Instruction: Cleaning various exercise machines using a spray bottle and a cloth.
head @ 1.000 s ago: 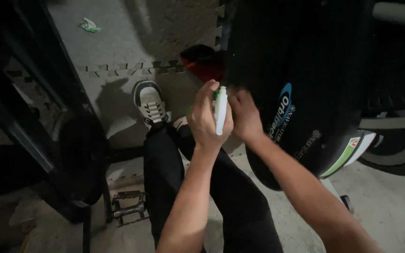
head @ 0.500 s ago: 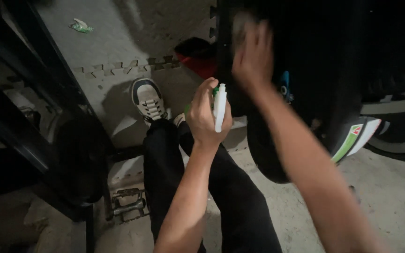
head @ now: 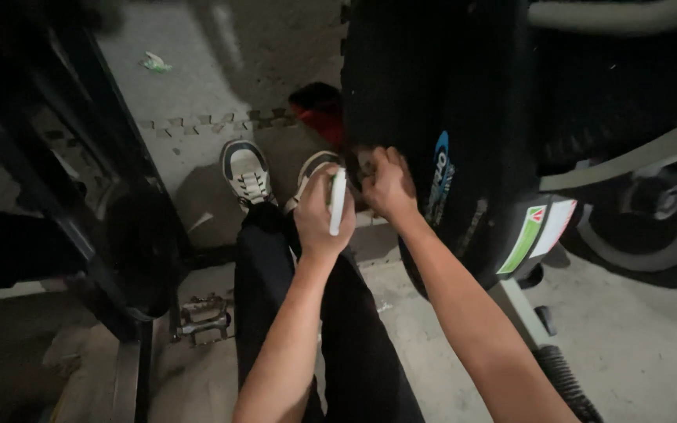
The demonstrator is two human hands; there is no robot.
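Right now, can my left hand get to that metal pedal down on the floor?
Probably yes, with a bend down. The left hand is shut around a white spray bottle, so it isn't free. The pedal lies low on the left beside the dark trouser leg, with nothing lying over it.

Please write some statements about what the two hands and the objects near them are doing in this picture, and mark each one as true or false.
1. The left hand holds a slim white tube-shaped object. True.
2. The right hand rests flat on the grey concrete floor. False: it is raised against the edge of the large black rounded machine cover.
3. A metal bicycle pedal lies on the floor to the left of the black trouser legs. True.
4. The person's feet are bare. False: they wear white and dark lace-up sneakers.
5. The white object is clamped between both hands. False: only the left hand grips it.
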